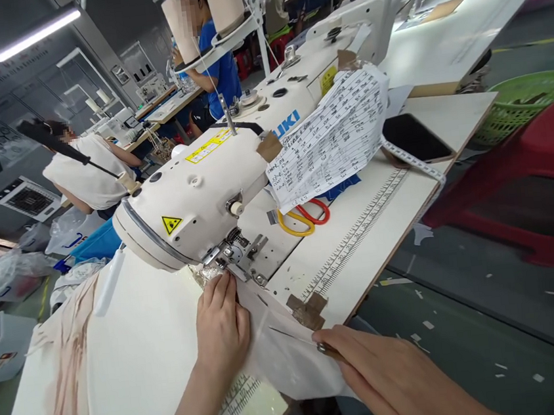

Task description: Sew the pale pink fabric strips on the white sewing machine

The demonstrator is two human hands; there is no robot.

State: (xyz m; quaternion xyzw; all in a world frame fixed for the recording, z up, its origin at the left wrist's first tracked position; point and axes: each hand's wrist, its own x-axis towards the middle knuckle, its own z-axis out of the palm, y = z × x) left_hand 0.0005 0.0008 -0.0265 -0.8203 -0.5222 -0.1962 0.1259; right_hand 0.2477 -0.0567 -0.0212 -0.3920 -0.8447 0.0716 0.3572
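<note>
A white sewing machine (196, 189) stands over the table, its needle and presser foot assembly (235, 255) low at the near end. Sheer white fabric (293, 357) runs from under the foot toward me and droops over the table's edge. My left hand (221, 319) is beside the presser foot, its bent fingers close together and pressing on the fabric. At the fabric's right edge, my right hand (377, 362) is closed around a slim pointed metal tool (324, 348). The tool's exact kind is unclear, and part of it is hidden by my fingers.
Scissors (303, 221) with yellow and red handles lie behind the foot, near handwritten paper sheets (329, 139). A phone (415, 137) and measuring tape (415, 160) are farther right. Pinkish fabric strips (69, 374) lie left. A red stool (527, 188) stands right; people work behind.
</note>
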